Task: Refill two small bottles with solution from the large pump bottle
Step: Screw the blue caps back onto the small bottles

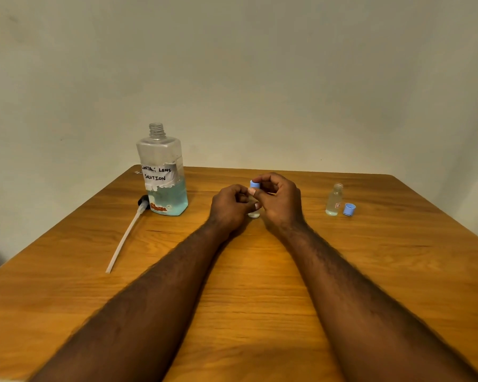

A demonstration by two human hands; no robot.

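A large clear bottle (163,175) labelled "contact lens solution" stands uncapped at the table's far left, about a third full of blue liquid. Its pump head with long tube (127,232) lies on the table beside it. My left hand (229,206) grips a small bottle (254,215) standing at the table's middle; only its base shows. My right hand (278,198) pinches the blue cap (254,184) on top of that bottle. A second small clear bottle (334,201) stands open at the right, with its blue cap (349,209) lying next to it.
The wooden table (260,271) reaches a plain wall at the back. Its far edge runs just behind the bottles, and its left edge slants down toward me.
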